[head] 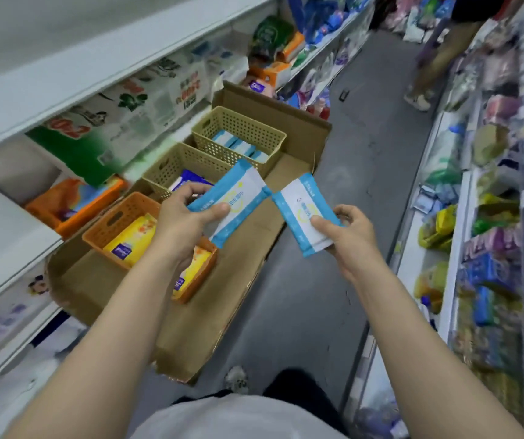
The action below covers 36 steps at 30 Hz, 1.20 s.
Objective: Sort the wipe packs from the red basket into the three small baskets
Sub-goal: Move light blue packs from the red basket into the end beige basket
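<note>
My left hand [179,223] grips a blue-and-white wipe pack [235,198] above the cardboard. My right hand [347,239] grips a second blue-and-white wipe pack [301,213] beside it. Three small baskets stand in a row on the flattened cardboard. The near orange basket [108,217] holds yellow packs [130,239]. In the middle beige basket [172,166] lies a blue-purple pack [191,180]. The far beige basket [238,125] contains blue-and-white packs [238,145]. The red basket is not in view.
Flattened cardboard [222,299] lies on the grey aisle floor [365,160]. Store shelves [64,68] stocked with goods line the left, and more shelves [491,217] line the right. A person's legs [434,68] stand far down the aisle. My shoe [236,378] shows below.
</note>
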Each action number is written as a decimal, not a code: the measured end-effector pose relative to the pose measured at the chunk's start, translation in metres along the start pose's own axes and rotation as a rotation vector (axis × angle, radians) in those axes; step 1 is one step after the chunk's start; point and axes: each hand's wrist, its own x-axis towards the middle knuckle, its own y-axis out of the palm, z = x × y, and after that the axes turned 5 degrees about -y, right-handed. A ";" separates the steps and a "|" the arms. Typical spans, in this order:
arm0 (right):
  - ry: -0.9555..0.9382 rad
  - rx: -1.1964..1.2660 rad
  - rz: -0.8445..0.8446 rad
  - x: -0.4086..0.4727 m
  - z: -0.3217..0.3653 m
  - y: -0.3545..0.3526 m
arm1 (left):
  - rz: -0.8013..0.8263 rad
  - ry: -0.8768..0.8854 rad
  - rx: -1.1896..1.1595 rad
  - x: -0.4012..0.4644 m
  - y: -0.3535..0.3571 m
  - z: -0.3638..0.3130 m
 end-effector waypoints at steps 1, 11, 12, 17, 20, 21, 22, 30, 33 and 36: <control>0.011 -0.003 0.015 0.013 0.002 0.001 | 0.007 0.004 0.021 0.012 0.009 -0.003; 0.093 -0.131 0.181 0.196 0.028 0.031 | -0.147 -0.047 0.026 0.143 0.075 -0.004; 0.092 -0.151 0.216 0.219 0.030 0.035 | -0.179 -0.055 0.016 0.156 0.081 -0.004; 0.097 -0.237 0.395 0.328 0.041 0.058 | -0.367 -0.100 -0.081 0.203 0.109 -0.003; 0.079 -0.304 0.499 0.376 0.045 0.076 | -0.465 -0.155 -0.127 0.220 0.118 0.003; 0.070 -0.321 0.542 0.389 0.045 0.084 | -0.500 -0.176 -0.152 0.224 0.118 0.004; 0.060 -0.340 0.587 0.401 0.045 0.092 | -0.537 -0.199 -0.177 0.228 0.118 0.005; -0.116 -0.574 0.706 0.485 0.030 0.179 | -0.712 -0.291 -0.288 0.281 0.089 -0.001; -0.156 -0.744 0.765 0.508 0.013 0.208 | -0.731 -0.304 -0.347 0.301 0.076 0.002; -0.246 -0.939 0.844 0.521 -0.005 0.230 | -0.770 -0.349 -0.390 0.309 0.063 0.008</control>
